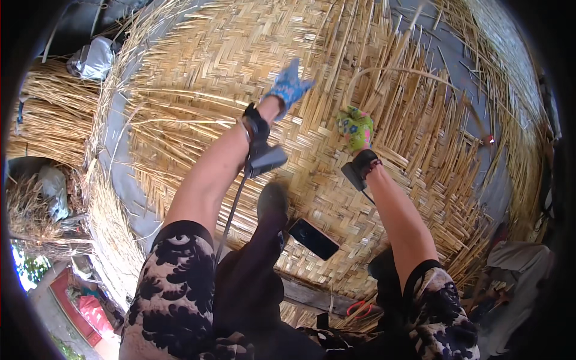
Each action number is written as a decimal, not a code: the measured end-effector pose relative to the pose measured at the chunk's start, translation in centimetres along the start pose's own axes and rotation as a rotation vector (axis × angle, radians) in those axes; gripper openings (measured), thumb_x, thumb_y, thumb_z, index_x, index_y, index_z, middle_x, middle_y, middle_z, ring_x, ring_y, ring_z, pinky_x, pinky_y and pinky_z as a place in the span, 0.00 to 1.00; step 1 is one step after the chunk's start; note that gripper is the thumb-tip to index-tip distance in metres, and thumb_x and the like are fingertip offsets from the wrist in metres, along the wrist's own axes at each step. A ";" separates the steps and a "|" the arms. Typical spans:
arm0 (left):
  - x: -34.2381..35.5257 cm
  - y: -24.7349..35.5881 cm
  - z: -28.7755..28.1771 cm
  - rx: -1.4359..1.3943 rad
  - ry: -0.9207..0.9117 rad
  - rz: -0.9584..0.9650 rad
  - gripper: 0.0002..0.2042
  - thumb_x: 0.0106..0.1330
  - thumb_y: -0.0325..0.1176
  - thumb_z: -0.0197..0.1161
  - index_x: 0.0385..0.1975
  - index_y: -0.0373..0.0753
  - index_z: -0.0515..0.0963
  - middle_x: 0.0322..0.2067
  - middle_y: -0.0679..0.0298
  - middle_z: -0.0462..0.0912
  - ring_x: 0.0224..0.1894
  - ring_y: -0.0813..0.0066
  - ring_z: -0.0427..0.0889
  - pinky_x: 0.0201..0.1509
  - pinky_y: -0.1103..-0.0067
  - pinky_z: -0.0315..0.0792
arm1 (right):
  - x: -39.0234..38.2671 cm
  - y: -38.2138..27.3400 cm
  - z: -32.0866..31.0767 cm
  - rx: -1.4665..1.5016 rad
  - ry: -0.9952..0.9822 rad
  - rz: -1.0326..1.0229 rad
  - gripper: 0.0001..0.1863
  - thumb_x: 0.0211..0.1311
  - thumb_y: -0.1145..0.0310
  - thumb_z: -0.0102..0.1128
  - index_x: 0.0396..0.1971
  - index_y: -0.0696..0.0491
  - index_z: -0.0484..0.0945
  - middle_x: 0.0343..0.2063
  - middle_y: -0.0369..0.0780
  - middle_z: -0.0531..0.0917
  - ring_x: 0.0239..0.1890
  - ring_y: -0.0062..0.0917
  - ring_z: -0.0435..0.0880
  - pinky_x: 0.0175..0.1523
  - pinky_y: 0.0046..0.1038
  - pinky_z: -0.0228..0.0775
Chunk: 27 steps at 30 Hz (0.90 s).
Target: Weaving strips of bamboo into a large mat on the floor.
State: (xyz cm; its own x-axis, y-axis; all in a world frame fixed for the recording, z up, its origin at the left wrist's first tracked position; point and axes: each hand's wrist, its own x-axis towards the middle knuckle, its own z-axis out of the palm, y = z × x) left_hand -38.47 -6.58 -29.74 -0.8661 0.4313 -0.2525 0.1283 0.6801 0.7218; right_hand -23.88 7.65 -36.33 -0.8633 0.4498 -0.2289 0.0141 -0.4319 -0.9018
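A large woven mat of straw-coloured reed strips (240, 72) spreads under me, with loose strip ends along its sides. My left hand (289, 89), in a blue patterned glove, is over the weave with thumb and fingers apart, holding nothing. To its right and a little nearer, my right hand (356, 129) wears a green flowered glove and is closed. From it a long pale reed strip (393, 69) arcs up and away to the right. Unwoven strips (414, 120) lie side by side at the mat's right.
A black phone (314, 238) lies on the mat near my dark shoe (273, 201). Red-handled scissors (359, 308) lie by a wooden beam (318, 294) at the near edge. Reed bundles (54, 114) are stacked at the left, with a silvery plastic bag (96, 59) beyond.
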 end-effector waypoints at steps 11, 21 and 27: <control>-0.1 -3.3 2.6 -0.175 0.015 -0.318 0.27 0.48 0.39 0.64 0.46 0.31 0.65 0.35 0.52 0.74 0.38 0.65 0.74 0.41 0.74 0.68 | -3.2 -4.2 0.6 -0.020 -0.093 0.082 0.11 0.52 0.76 0.53 0.37 0.57 0.74 0.27 0.33 0.77 0.25 0.13 0.72 0.27 0.14 0.62; 1.0 2.4 4.8 -0.420 -0.225 -0.407 0.16 0.54 0.32 0.58 0.42 0.33 0.70 0.34 0.63 0.76 0.31 0.76 0.74 0.33 0.81 0.70 | -1.9 0.0 -0.7 -0.304 -0.038 -0.101 0.15 0.50 0.75 0.52 0.41 0.53 0.74 0.26 0.36 0.79 0.23 0.18 0.74 0.29 0.19 0.65; 0.0 1.1 2.8 -0.131 -0.281 -0.243 0.23 0.48 0.40 0.65 0.41 0.33 0.72 0.36 0.60 0.76 0.37 0.74 0.73 0.42 0.79 0.66 | -1.4 -0.7 0.9 0.022 -0.018 0.219 0.18 0.47 0.70 0.52 0.42 0.51 0.73 0.25 0.40 0.79 0.25 0.24 0.77 0.30 0.22 0.66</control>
State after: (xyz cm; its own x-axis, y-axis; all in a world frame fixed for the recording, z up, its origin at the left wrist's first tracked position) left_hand -36.94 -4.15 -30.76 -0.6957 0.4250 -0.5791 -0.1422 0.7088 0.6909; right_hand -23.17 6.66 -35.05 -0.8495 0.3295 -0.4121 0.1918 -0.5348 -0.8229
